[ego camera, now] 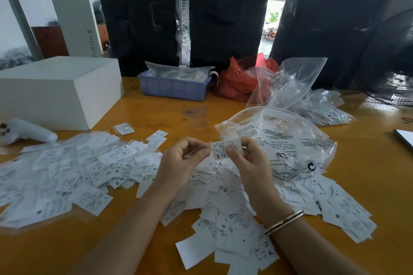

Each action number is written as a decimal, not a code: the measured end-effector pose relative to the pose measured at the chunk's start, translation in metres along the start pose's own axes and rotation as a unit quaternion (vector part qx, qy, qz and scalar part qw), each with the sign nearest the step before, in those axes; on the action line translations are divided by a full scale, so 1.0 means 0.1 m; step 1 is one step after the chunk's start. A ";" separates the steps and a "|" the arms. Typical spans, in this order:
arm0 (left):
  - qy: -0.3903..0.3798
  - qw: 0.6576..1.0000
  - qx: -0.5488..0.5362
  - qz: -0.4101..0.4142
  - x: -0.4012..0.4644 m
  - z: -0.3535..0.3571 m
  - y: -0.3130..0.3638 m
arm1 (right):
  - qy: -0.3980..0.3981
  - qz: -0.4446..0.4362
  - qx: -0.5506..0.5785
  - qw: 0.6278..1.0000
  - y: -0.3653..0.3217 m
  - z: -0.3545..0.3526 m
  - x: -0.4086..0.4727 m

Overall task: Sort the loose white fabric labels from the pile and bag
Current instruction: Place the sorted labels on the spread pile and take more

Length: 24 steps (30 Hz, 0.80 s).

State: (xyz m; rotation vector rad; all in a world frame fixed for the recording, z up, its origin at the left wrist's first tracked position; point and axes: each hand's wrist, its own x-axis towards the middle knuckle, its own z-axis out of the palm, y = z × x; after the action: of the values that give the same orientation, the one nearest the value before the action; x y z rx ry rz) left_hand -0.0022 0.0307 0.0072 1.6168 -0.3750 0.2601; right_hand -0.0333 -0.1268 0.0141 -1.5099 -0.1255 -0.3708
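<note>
White box point(60, 89) left; blue crate point(173, 88), red bag point(237, 82) behind; fan point(395, 87) right.

held label point(220, 149): "xs"; pile labels point(154, 168): "xl"

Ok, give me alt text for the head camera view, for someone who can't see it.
Right hand pinches a white XS label above a label pile on a wooden table; left hand curls beside it, a printed clear bag behind.

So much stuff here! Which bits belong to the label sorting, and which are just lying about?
In the job: label pile, held XS label, clear printed bag, left hand, right hand.

Lying about: white box, blue tray, red bag, fan.
</note>
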 end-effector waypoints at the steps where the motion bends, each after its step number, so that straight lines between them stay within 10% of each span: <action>1: -0.003 1.000 0.005 0.001 0.00 0.00 -0.01 | -0.005 -0.008 -0.030 1.000 0.01 0.00 0.00; 10: -0.050 0.997 0.051 -0.008 -0.03 0.01 0.04 | -0.083 -0.041 -0.245 0.965 0.05 0.09 -0.01; 24: 0.049 0.996 0.050 -0.053 0.00 -0.09 0.10 | -0.088 -0.108 -0.279 0.950 -0.01 0.04 0.03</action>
State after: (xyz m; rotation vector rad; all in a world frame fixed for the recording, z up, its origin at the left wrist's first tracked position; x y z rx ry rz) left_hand -0.0054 0.0394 0.0167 1.7088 -0.2020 0.2802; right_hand -0.0300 -0.1230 0.0165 -2.0979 -0.3524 -0.4715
